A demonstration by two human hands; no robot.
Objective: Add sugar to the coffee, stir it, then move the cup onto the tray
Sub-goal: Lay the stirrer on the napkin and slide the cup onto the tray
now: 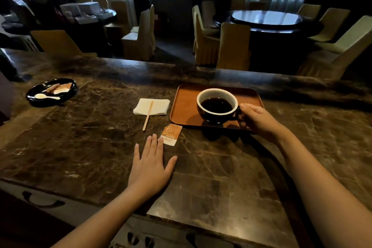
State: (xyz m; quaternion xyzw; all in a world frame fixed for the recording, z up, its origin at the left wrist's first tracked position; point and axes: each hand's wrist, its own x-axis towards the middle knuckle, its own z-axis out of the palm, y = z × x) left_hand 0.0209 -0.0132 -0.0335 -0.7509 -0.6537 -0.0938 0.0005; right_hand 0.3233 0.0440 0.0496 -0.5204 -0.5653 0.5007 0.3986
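A black cup [217, 116] with a white inside holds dark coffee. My right hand [258, 120] grips its handle, and the cup hangs just above the near edge of the brown tray [185, 104]. A torn orange sugar packet [170, 134] lies on the marble counter left of the tray. My left hand [150, 164] rests flat on the counter, fingers spread, fingertips touching the packet's corner. A wooden stir stick [148, 116] lies across a white napkin [159, 105], its near end on the counter.
A black dish [66, 94] with a white spoon [47, 96] and wrapped packets sits at the far left of the counter [90, 137]. Beyond the counter's far edge stand covered chairs and a round dining table [265, 19].
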